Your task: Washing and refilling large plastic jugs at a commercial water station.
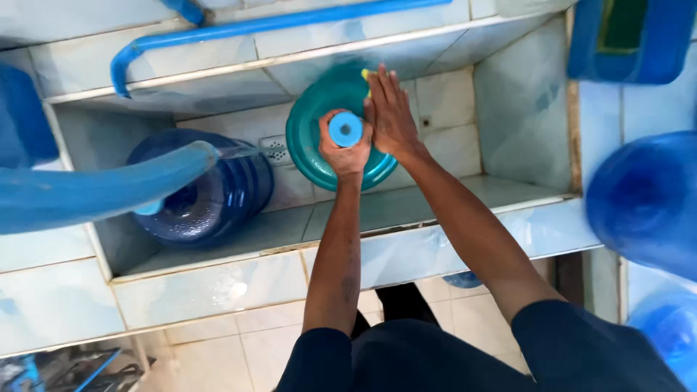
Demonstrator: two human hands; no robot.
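Currently the left hand (344, 149) grips the teal bottle's (319, 138) neck while the right hand (390, 112) lies flat scrubbing its shoulder at one o'clock; washing looks midway.

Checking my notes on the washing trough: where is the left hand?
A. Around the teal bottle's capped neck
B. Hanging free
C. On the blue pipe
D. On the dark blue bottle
A: the left hand wraps the teal bottle just below its blue cap.

Left hand (343, 149) grips the neck of a teal water jug (319, 138) in a tiled trough (508, 101); right hand (390, 112) presses its shoulder, beside a blue jug (218, 192).
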